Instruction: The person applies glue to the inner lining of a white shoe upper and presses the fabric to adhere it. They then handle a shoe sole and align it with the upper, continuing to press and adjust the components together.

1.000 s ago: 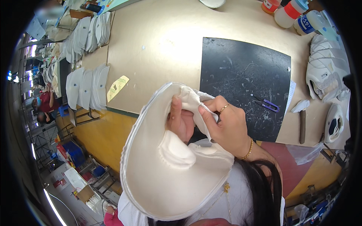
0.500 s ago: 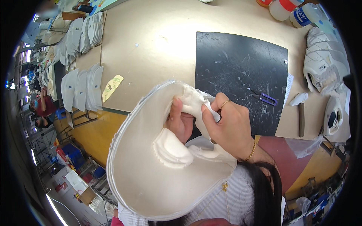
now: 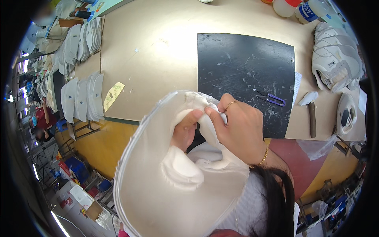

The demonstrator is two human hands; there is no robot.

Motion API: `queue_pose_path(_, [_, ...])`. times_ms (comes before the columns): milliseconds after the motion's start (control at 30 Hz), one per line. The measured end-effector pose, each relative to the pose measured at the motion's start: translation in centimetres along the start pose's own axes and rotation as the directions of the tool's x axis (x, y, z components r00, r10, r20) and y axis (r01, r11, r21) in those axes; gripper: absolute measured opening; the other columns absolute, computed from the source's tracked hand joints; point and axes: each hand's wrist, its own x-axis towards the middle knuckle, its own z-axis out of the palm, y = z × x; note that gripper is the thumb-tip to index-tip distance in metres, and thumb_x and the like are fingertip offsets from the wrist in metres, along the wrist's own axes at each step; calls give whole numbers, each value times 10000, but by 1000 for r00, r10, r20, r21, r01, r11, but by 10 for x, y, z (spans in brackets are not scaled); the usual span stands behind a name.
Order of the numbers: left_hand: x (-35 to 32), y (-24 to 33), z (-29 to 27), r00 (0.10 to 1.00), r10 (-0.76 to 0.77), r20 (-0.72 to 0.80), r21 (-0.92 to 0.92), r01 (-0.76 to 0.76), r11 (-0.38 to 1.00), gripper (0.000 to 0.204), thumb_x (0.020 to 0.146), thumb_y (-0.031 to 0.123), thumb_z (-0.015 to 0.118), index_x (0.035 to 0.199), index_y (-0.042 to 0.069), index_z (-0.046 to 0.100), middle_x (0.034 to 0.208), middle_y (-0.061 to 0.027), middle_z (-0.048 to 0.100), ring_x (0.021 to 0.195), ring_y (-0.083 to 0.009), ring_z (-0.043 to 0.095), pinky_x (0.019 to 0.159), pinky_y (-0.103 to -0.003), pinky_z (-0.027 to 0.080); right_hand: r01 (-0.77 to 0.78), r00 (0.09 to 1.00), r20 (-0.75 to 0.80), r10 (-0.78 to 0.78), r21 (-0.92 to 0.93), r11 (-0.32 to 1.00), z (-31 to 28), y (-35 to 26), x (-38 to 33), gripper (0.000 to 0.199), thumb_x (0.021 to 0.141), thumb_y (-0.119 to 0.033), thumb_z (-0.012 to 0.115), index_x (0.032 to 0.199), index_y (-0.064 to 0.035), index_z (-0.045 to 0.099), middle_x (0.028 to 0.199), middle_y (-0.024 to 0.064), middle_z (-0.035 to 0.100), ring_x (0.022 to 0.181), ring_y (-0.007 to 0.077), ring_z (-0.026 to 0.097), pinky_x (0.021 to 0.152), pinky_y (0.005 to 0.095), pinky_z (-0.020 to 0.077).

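Observation:
A white shoe upper, its pale inner side toward me, fills the lower middle of the view. Padded foam-like pieces line its collar opening. My left hand reaches through that opening; its thumb presses the padded edge while the other fingers are mostly hidden behind the material. On the opposite side my right hand, with a ring and a bracelet, pinches the collar edge between thumb and curled fingers. A white folded bit of lining shows at this pinch. Both thumb tips nearly meet there.
Beyond lies a scratched black mat with purple thread snips on it. A brown-handled tool and stacked white shoe uppers are at right. Piles of white cut pieces and a yellowish template sit left. Bottles stand far right.
My left thumb has moved right along the padded edge, toward my right hand's pinch. The upper has tilted a little and sits slightly lower. The view has shifted slightly.

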Motion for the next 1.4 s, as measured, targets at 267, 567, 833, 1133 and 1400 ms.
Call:
queue_pose_path(267, [15, -8, 2, 998, 37, 55, -355, -15, 935, 252, 973, 267, 586, 1126, 69, 607, 1080, -77, 663, 1047, -207, 622, 932, -393, 487, -89, 995, 36, 89, -4, 996, 1, 8, -1, 259, 797, -227, 741, 771, -57, 548, 689, 89, 581, 631, 246, 606, 542, 352, 464])
queue_pose_path(567, [3, -9, 4, 993, 110, 30, -222, -101, 970, 285, 978, 312, 579, 1142, 81, 610, 1109, -61, 658, 1054, -199, 612, 920, -380, 484, 28, 994, 87, -60, 332, 943, -7, 12, 6, 405, 718, -209, 801, 999, -24, 575, 926, 92, 596, 865, 276, 605, 736, 364, 494])
queue_pose_path(833, [-2, -1, 11, 990, 142, -16, -215, -142, 966, 282, 994, 289, 553, 1157, 63, 600, 1101, -63, 652, 1048, -192, 611, 909, -362, 484, -28, 966, 255, -42, 266, 964, -16, 5, 17, 481, 665, -247, 825, 1005, -37, 557, 924, 94, 581, 865, 272, 601, 706, 353, 504])
queue_pose_path(1133, [4, 1, 14, 992, 123, 17, -174, -118, 978, 283, 989, 318, 557, 1138, 82, 603, 1097, -59, 654, 1059, -182, 604, 934, -370, 465, 189, 978, -139, -158, 246, 951, -13, 15, 4, 255, 647, -124, 822, 806, -51, 635, 1034, 68, 558, 846, 238, 577, 716, 360, 472])
queue_pose_path(1400, [0, -3, 11, 991, 127, -33, -206, -131, 970, 272, 991, 303, 554, 1140, 80, 604, 1083, -54, 661, 1040, -189, 615, 934, -369, 465, 161, 985, -101, -143, 203, 966, -16, 11, 1, 197, 666, -63, 795, 791, -64, 643, 1043, 62, 557, 835, 225, 568, 742, 350, 455])
